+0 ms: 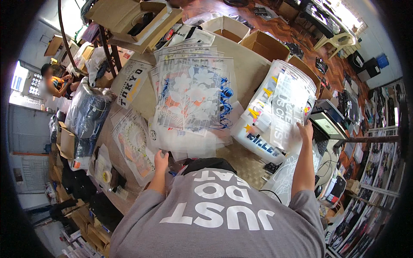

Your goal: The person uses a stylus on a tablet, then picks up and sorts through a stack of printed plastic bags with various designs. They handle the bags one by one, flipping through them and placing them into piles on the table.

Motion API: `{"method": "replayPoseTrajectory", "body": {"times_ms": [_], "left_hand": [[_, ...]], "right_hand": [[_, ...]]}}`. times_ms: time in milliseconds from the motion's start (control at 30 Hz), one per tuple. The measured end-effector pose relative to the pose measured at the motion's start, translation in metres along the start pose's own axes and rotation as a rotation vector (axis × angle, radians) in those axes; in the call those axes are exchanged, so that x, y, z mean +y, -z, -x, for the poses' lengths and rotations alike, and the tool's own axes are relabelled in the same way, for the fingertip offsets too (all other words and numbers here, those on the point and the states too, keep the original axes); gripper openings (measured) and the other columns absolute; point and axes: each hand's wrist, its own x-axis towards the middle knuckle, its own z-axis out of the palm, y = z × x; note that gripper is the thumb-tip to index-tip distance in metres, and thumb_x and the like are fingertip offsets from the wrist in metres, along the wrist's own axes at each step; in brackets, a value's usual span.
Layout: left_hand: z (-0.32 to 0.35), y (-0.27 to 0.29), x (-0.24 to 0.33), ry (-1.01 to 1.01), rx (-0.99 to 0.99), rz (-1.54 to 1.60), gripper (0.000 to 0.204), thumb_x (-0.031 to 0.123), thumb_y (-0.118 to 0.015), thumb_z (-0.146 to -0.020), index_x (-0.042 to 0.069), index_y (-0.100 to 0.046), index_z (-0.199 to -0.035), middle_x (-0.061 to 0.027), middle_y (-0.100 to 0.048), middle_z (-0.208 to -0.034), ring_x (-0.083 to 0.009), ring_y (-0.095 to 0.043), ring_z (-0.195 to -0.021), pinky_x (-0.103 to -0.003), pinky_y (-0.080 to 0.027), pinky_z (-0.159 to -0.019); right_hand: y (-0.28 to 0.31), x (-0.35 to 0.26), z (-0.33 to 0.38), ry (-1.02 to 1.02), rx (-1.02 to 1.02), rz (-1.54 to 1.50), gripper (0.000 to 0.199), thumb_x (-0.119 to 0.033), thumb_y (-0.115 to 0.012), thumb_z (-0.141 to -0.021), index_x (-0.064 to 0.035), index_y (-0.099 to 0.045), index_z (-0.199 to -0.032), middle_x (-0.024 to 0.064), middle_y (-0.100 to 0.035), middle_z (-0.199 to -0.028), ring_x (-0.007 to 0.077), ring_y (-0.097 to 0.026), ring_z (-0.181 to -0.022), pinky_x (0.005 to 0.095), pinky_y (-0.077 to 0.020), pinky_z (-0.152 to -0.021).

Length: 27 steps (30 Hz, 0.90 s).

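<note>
My left hand (161, 160) is closed at the lower left corner of a pile of clear printed sheets (193, 96), its fingers pinching the edge. White flowers, with orange and blue prints, show through the upper layers. The pile's lower edge looks blurred. To the right lies a second stack of printed film sheets (262, 107) with colourful lettering. A translucent sheet with white lettering (282, 116) lies on top of it. My right hand (305, 129) grips that sheet's right edge; the fingers underneath are partly hidden.
Cardboard boxes (264, 45) stand along the table's far edge. More printed sheets (133, 139) lie at the left, beside a large plastic-wrapped bundle (88, 112). A laptop (325, 124) sits at the right near cables. Another person (56, 84) is at the far left.
</note>
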Motion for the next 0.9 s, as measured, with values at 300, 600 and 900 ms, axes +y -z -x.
{"method": "replayPoseTrajectory", "body": {"times_ms": [300,600,900], "left_hand": [[-0.11,-0.002,0.091,-0.233,0.149,0.158,0.054,0.036,-0.066,-0.08,-0.001,-0.056,-0.117,-0.0207,-0.057,-0.115,-0.034,-0.054,-0.107,-0.04,-0.041,-0.095],[-0.14,-0.005,0.111,-0.141,0.135,-0.243,0.068,0.039,-0.067,-0.078,0.005,-0.045,-0.132,-0.0205,-0.03,-0.144,-0.0341,-0.029,-0.133,-0.047,-0.029,-0.105],[-0.129,-0.002,0.098,-0.342,0.183,-0.018,0.061,0.029,-0.067,-0.076,0.007,-0.048,-0.13,-0.0184,-0.031,-0.144,-0.0321,-0.028,-0.134,-0.05,-0.026,-0.106]], "right_hand": [[0.018,0.035,0.079,0.184,0.166,-0.196,0.059,-0.025,-0.069,-0.079,-0.0025,-0.047,-0.129,0.0201,-0.049,-0.129,0.0329,-0.046,-0.12,0.0382,-0.0334,-0.103],[0.074,0.021,0.163,0.144,0.248,-0.236,0.05,-0.018,-0.061,-0.086,-0.0028,-0.045,-0.131,0.0161,-0.047,-0.132,0.0282,-0.045,-0.122,0.0392,-0.0362,-0.1],[0.049,-0.015,0.165,0.185,0.195,-0.278,0.048,-0.011,-0.061,-0.086,-0.0044,-0.045,-0.131,0.014,-0.048,-0.132,0.0262,-0.048,-0.118,0.0364,-0.038,-0.1]]}}
